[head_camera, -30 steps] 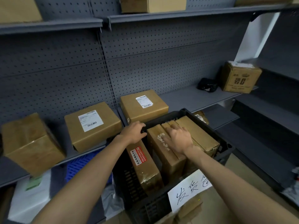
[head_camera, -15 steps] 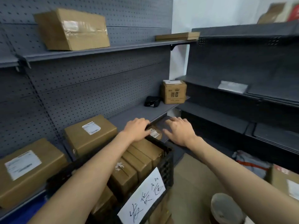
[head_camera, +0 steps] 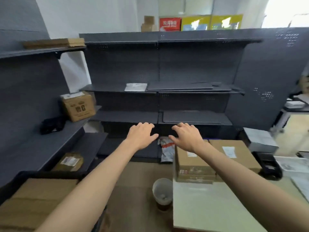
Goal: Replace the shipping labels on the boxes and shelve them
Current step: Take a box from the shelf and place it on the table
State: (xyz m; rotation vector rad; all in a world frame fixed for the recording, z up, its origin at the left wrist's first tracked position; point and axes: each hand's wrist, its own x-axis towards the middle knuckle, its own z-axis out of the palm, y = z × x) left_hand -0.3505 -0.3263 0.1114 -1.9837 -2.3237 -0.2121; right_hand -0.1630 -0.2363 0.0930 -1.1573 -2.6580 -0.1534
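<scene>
Boxes of brown cardboard sat in several parts of the head view. Two labelled boxes (head_camera: 194, 162) and (head_camera: 234, 153) lay side by side on a pale table (head_camera: 209, 211) at the lower right of the frame, each with a white label on its top; the nearer one rested on what looked like a second, flatter box, though blur made the stack hard to read. At the lower left corner, plain cartons (head_camera: 33, 203) filled a dark crate (head_camera: 21, 174). A small labelled parcel (head_camera: 69, 162) lay low at the left, beyond the crate. On the grey side shelf (head_camera: 33, 144) at middle left stood a printed carton (head_camera: 77, 106), with a black object (head_camera: 51, 124) just beside it.

Both arms stretched forward into the centre of the frame. The left hand (head_camera: 141, 135) was released, palm down, fingers spread and relaxed, grasping nothing. The right hand (head_camera: 186, 137) matched it, fingers loose and apart, holding nothing and hovering above the far end of the nearer labelled box.

Beyond the hands rose dark pegboard shelving (head_camera: 157, 64), with a white sheet (head_camera: 135, 87) lying on its middle level. A grey mailer bag (head_camera: 166, 149) leaned at the foot of the shelving, between the hands in the picture. A round bin (head_camera: 162, 191) stood on the floor by the table's near-left corner, and a black device (head_camera: 267, 164) rested at the table's right.
</scene>
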